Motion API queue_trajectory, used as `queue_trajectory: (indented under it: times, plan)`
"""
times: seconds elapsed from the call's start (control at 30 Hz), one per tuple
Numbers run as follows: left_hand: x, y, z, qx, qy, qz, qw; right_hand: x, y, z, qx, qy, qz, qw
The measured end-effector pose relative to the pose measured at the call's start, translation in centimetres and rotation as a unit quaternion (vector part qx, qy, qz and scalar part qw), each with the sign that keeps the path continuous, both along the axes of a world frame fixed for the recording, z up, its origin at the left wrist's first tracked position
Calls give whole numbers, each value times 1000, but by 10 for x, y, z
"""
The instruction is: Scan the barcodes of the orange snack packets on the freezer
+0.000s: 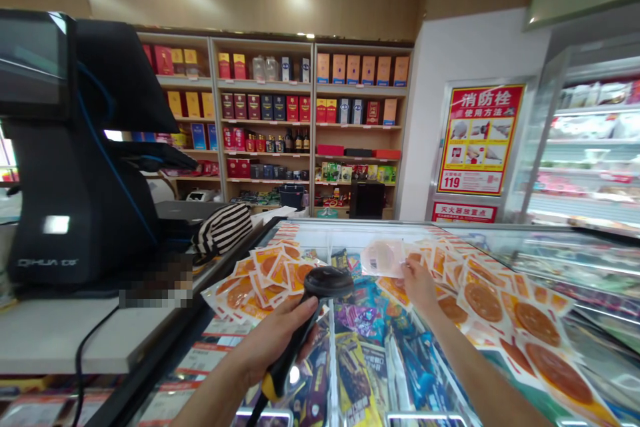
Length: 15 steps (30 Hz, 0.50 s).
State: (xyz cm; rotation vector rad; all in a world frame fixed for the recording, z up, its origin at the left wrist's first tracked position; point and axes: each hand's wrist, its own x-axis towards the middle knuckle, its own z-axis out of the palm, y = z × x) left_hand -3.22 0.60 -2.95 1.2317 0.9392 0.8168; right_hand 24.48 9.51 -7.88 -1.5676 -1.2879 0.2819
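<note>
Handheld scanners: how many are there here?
1: the black scanner, gripped in the left hand. The right hand holds a pale packet instead. Others may be hidden from view.

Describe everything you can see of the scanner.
The scanner is black and looks like plastic, with a broad, rounded head, a long handle and a yellow section near the bottom, where a dark cord leaves it. The left hand grips the handle, thumb just below the head. It slants above the freezer, head uppermost, pointing rightward. Its scan window cannot be made out.
</note>
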Motion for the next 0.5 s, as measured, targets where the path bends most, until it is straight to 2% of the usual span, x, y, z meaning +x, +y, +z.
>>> queue_trajectory:
  times: [0.2, 0.33, 0.5]
  plan:
    - [-2, 1, -3, 8, -16, -14, 1000, -2, 8, -7, -17, 56, 30, 998]
    - [-3, 2, -5, 6, -14, -15, 1000, -5, 15, -7, -14, 0, 37, 999]
    - [-8, 4, -9, 38, -3, 3, 999, -9, 18, 2, -16, -57, 34, 998]
